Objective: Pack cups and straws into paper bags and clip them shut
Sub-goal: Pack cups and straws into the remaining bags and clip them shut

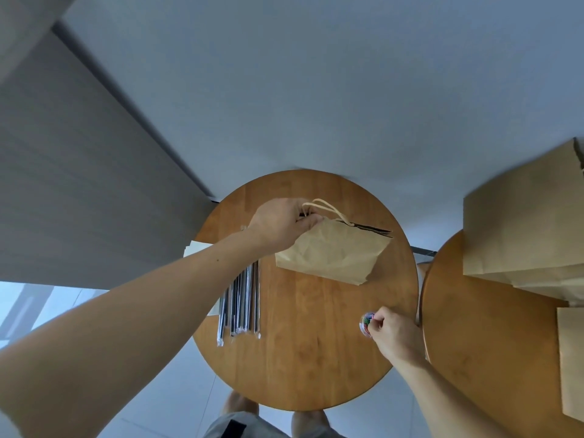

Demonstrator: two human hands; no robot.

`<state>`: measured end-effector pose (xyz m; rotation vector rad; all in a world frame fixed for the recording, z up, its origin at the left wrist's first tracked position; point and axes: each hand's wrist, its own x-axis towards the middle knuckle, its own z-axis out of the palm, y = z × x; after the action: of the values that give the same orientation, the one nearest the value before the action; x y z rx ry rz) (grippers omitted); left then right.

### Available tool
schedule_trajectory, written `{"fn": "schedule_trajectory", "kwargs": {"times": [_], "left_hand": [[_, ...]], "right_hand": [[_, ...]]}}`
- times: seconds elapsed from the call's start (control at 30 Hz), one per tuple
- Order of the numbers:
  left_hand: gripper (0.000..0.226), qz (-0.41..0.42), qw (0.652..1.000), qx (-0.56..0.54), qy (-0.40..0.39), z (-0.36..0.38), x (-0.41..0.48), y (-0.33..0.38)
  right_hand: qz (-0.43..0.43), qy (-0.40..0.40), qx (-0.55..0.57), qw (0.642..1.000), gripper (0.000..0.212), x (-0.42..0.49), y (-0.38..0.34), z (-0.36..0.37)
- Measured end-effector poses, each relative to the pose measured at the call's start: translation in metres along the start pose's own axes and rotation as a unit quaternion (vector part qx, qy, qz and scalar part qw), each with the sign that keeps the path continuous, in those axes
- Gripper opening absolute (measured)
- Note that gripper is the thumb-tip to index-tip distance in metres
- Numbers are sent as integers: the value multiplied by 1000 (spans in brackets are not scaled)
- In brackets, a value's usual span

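Observation:
A brown paper bag (331, 251) with pale rope handles stands on the round wooden table (303, 343). My left hand (281, 224) grips the bag's top edge and handles at its left corner. Near the table's right edge sits a small clear tub of coloured clips (366, 324). My right hand (392, 335) has its fingertips curled into the tub; whether they hold a clip is hidden. A row of wrapped black straws (241, 303) lies on the table's left side, partly under my left forearm. No cup is visible.
A second wooden table (486, 358) stands to the right and carries a stack of flat brown paper bags (524, 229), with more bags (572, 368) at its near right. White items (196, 248) stick out behind my left forearm. My knees show below the table's near edge.

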<state>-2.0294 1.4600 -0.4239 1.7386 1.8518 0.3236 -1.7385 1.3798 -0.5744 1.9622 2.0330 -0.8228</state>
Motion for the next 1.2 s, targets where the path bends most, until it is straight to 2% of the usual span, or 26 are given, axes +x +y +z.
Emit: {"fn": "schedule_trajectory", "kwargs": {"times": [0.3, 0.43, 0.6, 0.77, 0.87, 1.0, 1.1, 1.2], "left_hand": [[24, 2, 1000, 0, -8, 0, -1, 0], [25, 4, 1000, 6, -12, 0, -2, 1], [24, 2, 1000, 12, -13, 0, 1, 1], [24, 3, 1000, 12, -19, -2, 2, 3], [26, 6, 999, 9, -30, -6, 4, 4], [24, 6, 999, 8, -41, -8, 5, 6], [24, 7, 999, 6, -45, -10, 5, 8], [23, 3, 999, 6, -46, -11, 5, 7]], "right_hand": [[7, -15, 86, 996, 18, -6, 1, 1], [1, -29, 114, 993, 9, -9, 2, -3], [-30, -20, 166, 985, 20, -13, -6, -19], [-70, -25, 206, 976, 12, -18, -29, -42], [-150, 25, 225, 963, 16, -23, -57, -68], [-229, 115, 273, 927, 16, -25, -104, -107], [-253, 169, 258, 917, 14, -21, -133, -132], [-237, 178, 258, 920, 17, -16, -149, -145]]}}
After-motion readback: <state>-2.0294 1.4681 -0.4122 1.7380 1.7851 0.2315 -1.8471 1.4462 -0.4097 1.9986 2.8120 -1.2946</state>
